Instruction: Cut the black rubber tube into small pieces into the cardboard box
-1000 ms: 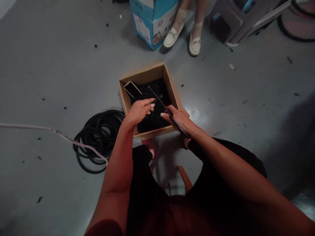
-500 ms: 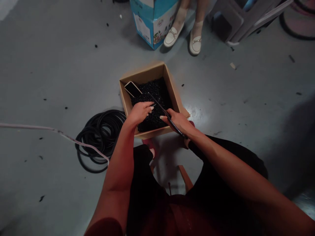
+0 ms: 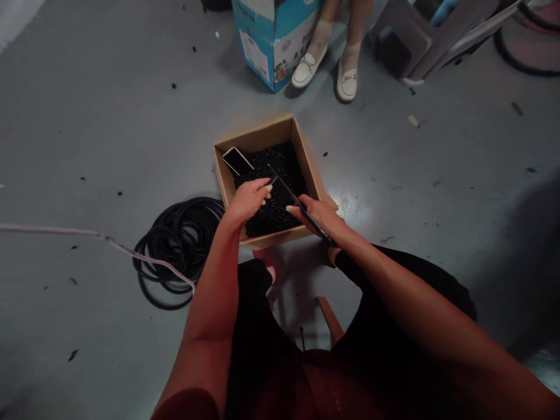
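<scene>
An open cardboard box (image 3: 262, 135) sits on the floor in front of me, filled with small black pieces (image 3: 280, 166). A phone (image 3: 237, 160) leans in its far left corner. My right hand (image 3: 318, 216) is closed round a thin black rod (image 3: 289, 192) that slants up and left over the box. My left hand (image 3: 248, 198) hovers over the black pieces with fingers curled, its fingertips pinched near the rod's upper end on a small black piece that I cannot make out clearly.
A coil of black hose (image 3: 177, 245) lies left of the box, with a pale cord (image 3: 87, 234) running across it. Another person's feet in white shoes (image 3: 326, 73) stand beyond, beside a blue carton (image 3: 269, 38) and a grey stool (image 3: 420, 35). Small black bits dot the floor.
My left hand's fingertips have closed in toward the rod's upper end. The right hand and rod have shifted only slightly.
</scene>
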{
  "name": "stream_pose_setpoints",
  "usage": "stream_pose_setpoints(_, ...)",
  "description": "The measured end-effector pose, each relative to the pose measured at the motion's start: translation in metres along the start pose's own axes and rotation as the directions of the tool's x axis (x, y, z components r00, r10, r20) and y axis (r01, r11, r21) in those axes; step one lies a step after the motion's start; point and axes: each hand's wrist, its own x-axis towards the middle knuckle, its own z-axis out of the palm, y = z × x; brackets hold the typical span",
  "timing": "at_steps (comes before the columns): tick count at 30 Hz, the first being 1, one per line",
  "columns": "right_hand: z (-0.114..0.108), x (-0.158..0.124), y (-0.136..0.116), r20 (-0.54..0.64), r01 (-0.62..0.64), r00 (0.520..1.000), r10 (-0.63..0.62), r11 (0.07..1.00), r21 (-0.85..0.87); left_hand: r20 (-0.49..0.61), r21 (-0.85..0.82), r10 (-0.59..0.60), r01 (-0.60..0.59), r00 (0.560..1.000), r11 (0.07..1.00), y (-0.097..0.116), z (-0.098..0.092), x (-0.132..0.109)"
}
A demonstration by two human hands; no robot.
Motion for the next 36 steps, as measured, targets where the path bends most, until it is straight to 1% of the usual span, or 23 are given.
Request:
stream_pose_setpoints(3, -0.006, -0.001, 0.0, -0.045, 0.02, 0.999, -0.018, 0.998, 0.053, -0.029, -0.128, 0.042, -0.045, 0.999, 0.991, 0.001, -0.001, -0.001)
stream_pose_setpoints(5, -0.011, -0.002, 0.0, -0.068, 0.02, 0.998, -0.013, 0.994, 0.107, -0.031, -0.228, 0.039, -0.045, 0.999, 0.973, 0.004, -0.001, -0.002)
stream_pose_setpoints(9, -0.022, -0.004, -0.001, -0.097, 0.032, 0.995, -0.014, 0.982, 0.186, -0.053, -0.451, -0.064, 0.033, 0.997, 0.892, 0.009, 0.0, -0.002)
stream_pose_setpoints(12, -0.026, -0.005, -0.003, -0.105, 0.047, 0.994, -0.027, 0.981, 0.19, -0.068, -0.505, -0.099, 0.052, 0.993, 0.861, 0.01, 0.0, -0.001)
stream_pose_setpoints(18, -0.029, -0.009, -0.006, -0.058, 0.058, 0.997, -0.047, 0.978, 0.203, -0.134, -0.471, -0.093, 0.019, 0.987, 0.882, 0.012, -0.001, -0.002)
stream_pose_setpoints(24, -0.027, -0.007, -0.005, -0.003, 0.051, 0.999, -0.051, 0.988, 0.146, -0.171, -0.382, -0.041, -0.028, 0.984, 0.924, 0.013, 0.0, -0.001)
stream_pose_setpoints(27, -0.023, -0.004, -0.001, 0.007, 0.074, 0.997, -0.075, 0.99, 0.122, -0.158, -0.319, -0.037, -0.016, 0.987, 0.948, 0.013, -0.001, -0.002)
stream_pose_setpoints(30, -0.02, -0.003, 0.001, 0.011, 0.103, 0.994, -0.104, 0.99, 0.1, -0.12, -0.243, -0.024, -0.006, 0.992, 0.97, 0.014, -0.002, -0.003)
stream_pose_setpoints(36, -0.017, -0.003, 0.003, 0.019, 0.136, 0.99, -0.138, 0.988, 0.067, -0.054, -0.143, 0.013, -0.02, 0.998, 0.99, 0.012, -0.003, -0.002)
